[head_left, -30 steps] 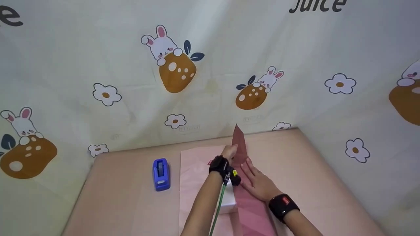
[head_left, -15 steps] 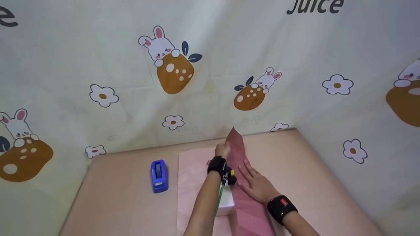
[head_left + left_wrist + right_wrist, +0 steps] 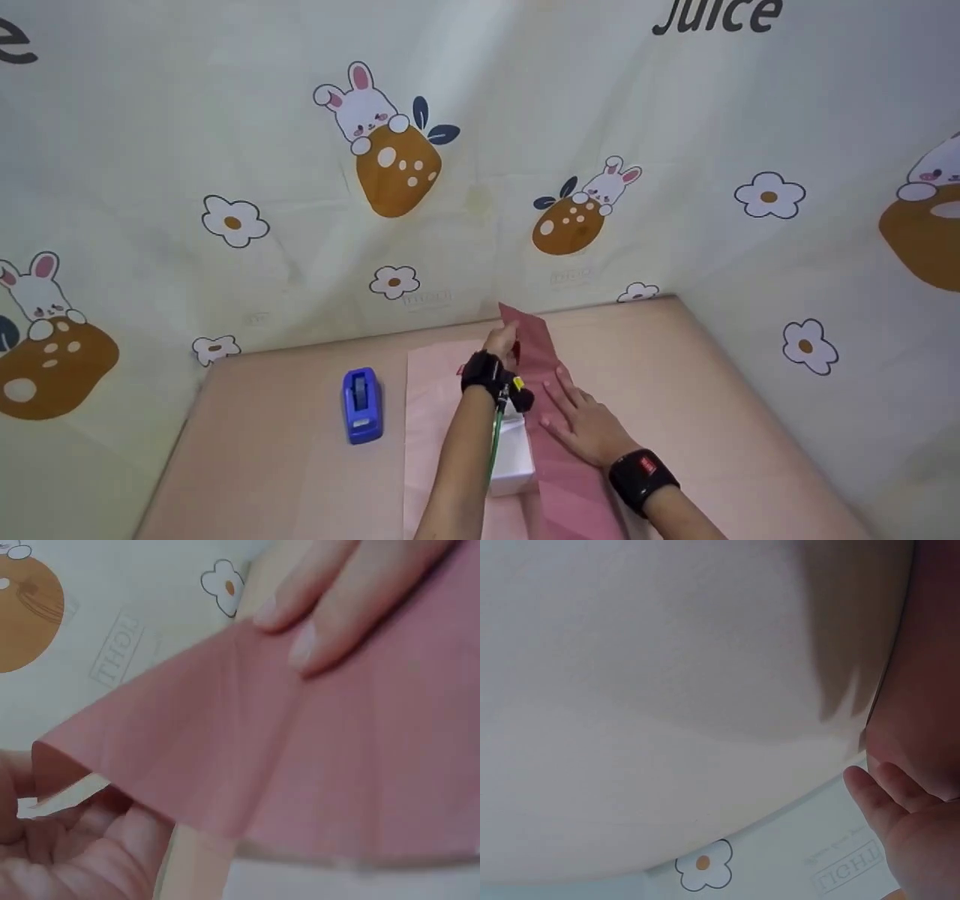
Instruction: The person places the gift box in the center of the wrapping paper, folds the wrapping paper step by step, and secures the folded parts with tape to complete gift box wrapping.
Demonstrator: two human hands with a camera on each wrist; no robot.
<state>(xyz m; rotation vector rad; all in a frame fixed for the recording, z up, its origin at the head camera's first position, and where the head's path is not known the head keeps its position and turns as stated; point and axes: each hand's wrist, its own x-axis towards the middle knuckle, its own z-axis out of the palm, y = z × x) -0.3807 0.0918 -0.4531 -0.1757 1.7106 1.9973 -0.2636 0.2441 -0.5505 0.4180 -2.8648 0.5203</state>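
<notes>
A sheet of pink wrapping paper (image 3: 574,487) lies under a white box (image 3: 513,459), its right side folded up so that the darker face shows along the box. At the far end, my left hand (image 3: 501,342) grips the raised edge of that flap; in the left wrist view the left hand (image 3: 90,847) is at the paper's corner. Lower down, my right hand (image 3: 592,427) presses on the flap with fingers spread and straight. The right wrist view catches the right hand (image 3: 930,840) against the paper (image 3: 922,682). My left wrist and forearm hide part of the box.
A blue tape dispenser (image 3: 362,405) stands on the pink-beige tabletop (image 3: 285,435), left of the paper. Behind the table and along its right side hangs a pale curtain (image 3: 480,225) printed with rabbits and flowers. A green cable (image 3: 496,442) runs along the left forearm.
My left hand has drawn the flap's far end to the left and slightly down, so its tip leans over to the left. My right hand stays about where it was on the paper.
</notes>
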